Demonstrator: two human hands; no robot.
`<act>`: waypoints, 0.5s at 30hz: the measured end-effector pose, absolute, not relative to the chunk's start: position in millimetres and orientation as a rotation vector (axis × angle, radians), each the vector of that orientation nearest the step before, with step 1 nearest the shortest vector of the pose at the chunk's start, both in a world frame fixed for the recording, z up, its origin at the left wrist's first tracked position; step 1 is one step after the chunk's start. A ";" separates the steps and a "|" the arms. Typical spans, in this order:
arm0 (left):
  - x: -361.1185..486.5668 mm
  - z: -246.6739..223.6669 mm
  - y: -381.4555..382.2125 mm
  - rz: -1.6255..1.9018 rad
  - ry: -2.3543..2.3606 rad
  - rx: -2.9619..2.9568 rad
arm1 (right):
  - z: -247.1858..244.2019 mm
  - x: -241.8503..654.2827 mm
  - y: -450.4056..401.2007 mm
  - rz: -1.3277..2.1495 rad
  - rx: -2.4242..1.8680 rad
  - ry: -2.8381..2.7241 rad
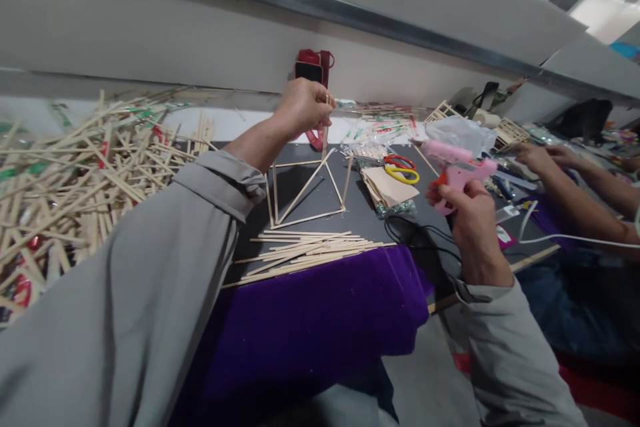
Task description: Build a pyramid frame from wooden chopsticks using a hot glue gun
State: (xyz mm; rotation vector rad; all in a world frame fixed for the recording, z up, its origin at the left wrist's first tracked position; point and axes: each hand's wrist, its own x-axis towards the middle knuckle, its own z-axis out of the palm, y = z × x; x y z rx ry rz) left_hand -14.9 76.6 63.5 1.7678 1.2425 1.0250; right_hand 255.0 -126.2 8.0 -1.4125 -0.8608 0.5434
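Dark grey tabletop (363,220), stick frame (310,219) on it beyond the loose sticks (310,250). My left hand (306,107) pinches an upright stick (325,137) near its top; lower end lines up with the frame's far side, can't tell if touching. My right hand (473,210) wraps the pink glue gun (463,179), aimed left. I'd keep the stick steady, gun clear of my left hand.

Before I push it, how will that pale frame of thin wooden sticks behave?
The pale frame of thin wooden sticks is probably light, being mostly open gaps. It could flex or snap if shoved, since its sticks meet near their ends.
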 end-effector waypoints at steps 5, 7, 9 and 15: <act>-16.3 61.0 79.0 1.045 1.220 1.790 | 13.2 214.5 -111.8 0.689 -1.314 -0.967; -17.1 59.7 80.4 1.030 1.236 1.811 | 3.7 199.9 -100.7 0.775 -1.355 -0.993; -18.1 58.4 81.7 1.042 1.245 1.831 | -6.5 189.1 -89.0 0.845 -1.382 -1.007; -19.7 58.7 80.7 1.034 1.203 1.845 | -20.8 178.2 -62.3 0.831 -1.525 -1.098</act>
